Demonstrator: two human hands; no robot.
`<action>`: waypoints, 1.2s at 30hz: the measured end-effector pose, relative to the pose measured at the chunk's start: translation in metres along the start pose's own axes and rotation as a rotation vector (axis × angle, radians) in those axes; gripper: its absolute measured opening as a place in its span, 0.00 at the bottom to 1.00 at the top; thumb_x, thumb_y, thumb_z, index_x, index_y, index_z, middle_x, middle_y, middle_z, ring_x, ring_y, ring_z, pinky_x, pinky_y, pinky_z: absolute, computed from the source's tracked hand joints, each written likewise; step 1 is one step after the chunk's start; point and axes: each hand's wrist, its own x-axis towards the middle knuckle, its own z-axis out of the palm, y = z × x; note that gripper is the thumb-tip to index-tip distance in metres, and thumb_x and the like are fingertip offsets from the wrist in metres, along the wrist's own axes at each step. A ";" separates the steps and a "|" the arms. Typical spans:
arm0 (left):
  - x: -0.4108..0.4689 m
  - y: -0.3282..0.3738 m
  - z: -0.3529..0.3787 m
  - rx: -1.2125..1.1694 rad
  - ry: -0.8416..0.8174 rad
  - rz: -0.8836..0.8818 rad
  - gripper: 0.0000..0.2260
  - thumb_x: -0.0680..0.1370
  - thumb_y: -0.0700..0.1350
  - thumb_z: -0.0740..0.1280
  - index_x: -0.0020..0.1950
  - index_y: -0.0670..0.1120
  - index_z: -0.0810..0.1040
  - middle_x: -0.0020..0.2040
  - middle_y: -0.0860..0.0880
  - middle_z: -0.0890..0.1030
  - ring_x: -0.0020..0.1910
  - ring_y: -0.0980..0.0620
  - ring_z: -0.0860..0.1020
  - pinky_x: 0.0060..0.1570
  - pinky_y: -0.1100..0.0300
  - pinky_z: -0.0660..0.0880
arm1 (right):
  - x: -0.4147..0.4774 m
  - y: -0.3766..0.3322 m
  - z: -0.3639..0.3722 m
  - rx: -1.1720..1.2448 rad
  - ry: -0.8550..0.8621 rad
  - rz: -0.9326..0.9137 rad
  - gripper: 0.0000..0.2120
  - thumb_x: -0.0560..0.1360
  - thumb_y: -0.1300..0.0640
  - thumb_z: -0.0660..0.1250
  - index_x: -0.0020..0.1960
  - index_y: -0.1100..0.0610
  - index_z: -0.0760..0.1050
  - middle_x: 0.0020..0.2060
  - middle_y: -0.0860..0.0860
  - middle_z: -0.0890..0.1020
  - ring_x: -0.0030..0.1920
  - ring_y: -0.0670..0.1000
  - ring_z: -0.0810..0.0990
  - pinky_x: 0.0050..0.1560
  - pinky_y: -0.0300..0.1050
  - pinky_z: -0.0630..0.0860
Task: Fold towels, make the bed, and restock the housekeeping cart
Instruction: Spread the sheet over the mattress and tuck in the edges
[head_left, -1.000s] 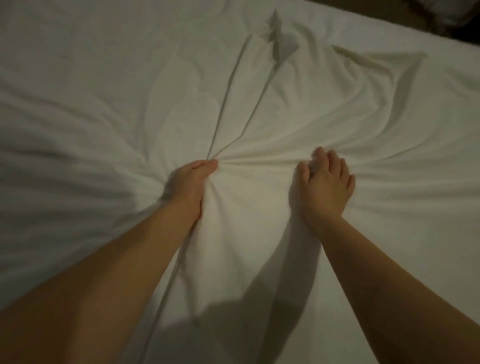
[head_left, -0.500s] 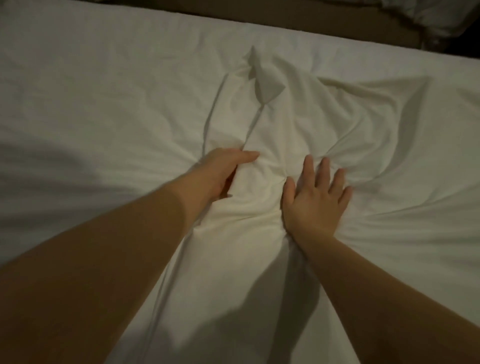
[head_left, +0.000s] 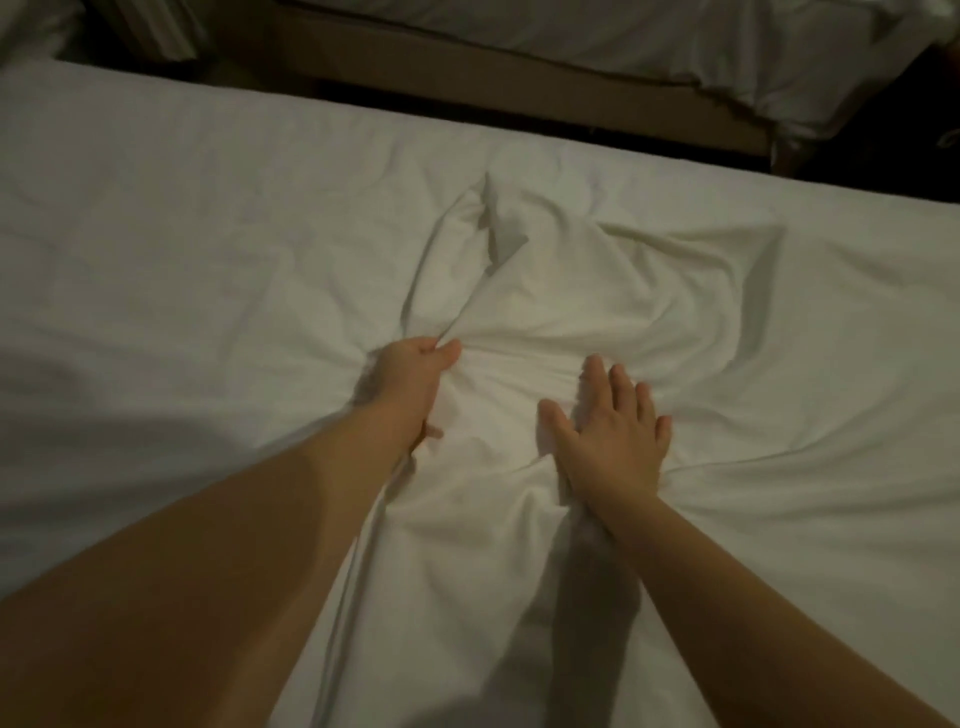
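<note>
A white bed sheet (head_left: 675, 291) covers the bed and is bunched into creases around the middle. My left hand (head_left: 405, 384) pinches a ridge of the sheet between thumb and fingers at the centre. My right hand (head_left: 613, 431) lies flat on the sheet just to the right, fingers straight and spread, pressing the fabric down. A peaked fold (head_left: 498, 228) stands up beyond both hands. My forearms reach in from the bottom of the view.
The far edge of the bed (head_left: 363, 114) runs across the top. Beyond a dark gap stands a second bed (head_left: 623, 47) with white linen on a brown base. Striped cloth (head_left: 150, 31) shows at the top left.
My left hand has gone from flat fingers to pinching a ridge of the sheet. The right hand stays flat on the fabric. The view has tilted up, showing the bed's far edge and the second bed.
</note>
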 end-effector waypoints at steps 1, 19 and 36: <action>0.001 -0.001 -0.006 0.037 0.052 0.030 0.05 0.74 0.48 0.71 0.48 0.49 0.81 0.49 0.41 0.82 0.47 0.39 0.81 0.38 0.49 0.81 | -0.002 -0.003 -0.001 -0.012 0.006 -0.031 0.32 0.76 0.37 0.54 0.77 0.45 0.51 0.76 0.48 0.55 0.75 0.54 0.51 0.73 0.57 0.49; 0.041 -0.003 -0.017 -0.088 0.168 -0.114 0.11 0.70 0.46 0.75 0.47 0.41 0.84 0.46 0.41 0.83 0.49 0.43 0.82 0.53 0.53 0.77 | 0.132 -0.122 -0.063 0.048 0.188 -0.367 0.18 0.78 0.47 0.59 0.66 0.50 0.70 0.63 0.52 0.74 0.62 0.55 0.71 0.60 0.51 0.65; 0.051 -0.007 -0.019 -0.417 0.058 -0.281 0.28 0.56 0.46 0.75 0.52 0.34 0.80 0.40 0.40 0.80 0.36 0.44 0.78 0.42 0.52 0.76 | 0.209 -0.202 -0.058 -0.251 0.199 -0.510 0.10 0.80 0.59 0.58 0.56 0.57 0.75 0.52 0.54 0.79 0.53 0.56 0.78 0.44 0.45 0.66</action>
